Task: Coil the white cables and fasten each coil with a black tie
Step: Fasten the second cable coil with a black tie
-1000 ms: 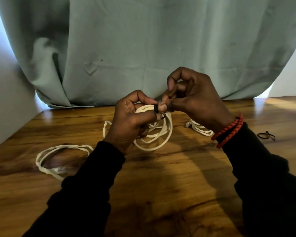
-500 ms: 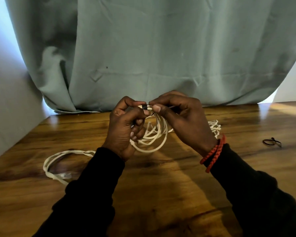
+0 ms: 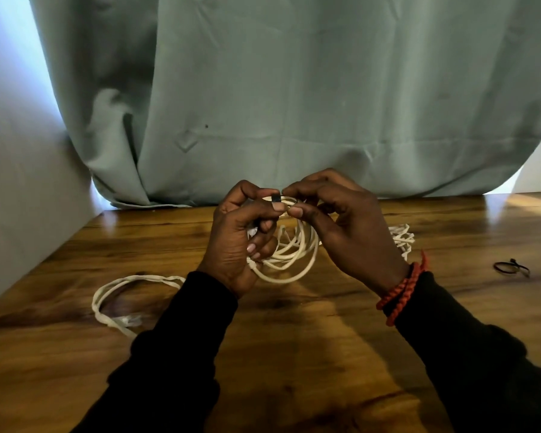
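I hold a coil of white cable (image 3: 297,254) upright above the wooden table (image 3: 294,354). My left hand (image 3: 241,239) grips the coil's left side, its thumb and forefinger pinched at the top. My right hand (image 3: 341,223) pinches the top of the coil from the right. A small black tie (image 3: 276,198) shows between the two sets of fingertips, wrapped at the coil's top. A second white cable (image 3: 113,295) lies loose on the table at the left, partly hidden by my left sleeve. Another white bundle (image 3: 402,237) lies behind my right wrist.
A spare black tie (image 3: 511,267), looped, lies on the table at the right. A pale green curtain (image 3: 294,104) hangs along the table's far edge. A white wall (image 3: 19,182) borders the table on the left.
My right hand has come down and left to meet my left hand at the coil's top. The fingertips now pinch closer around the black tie. The view has tilted upward.
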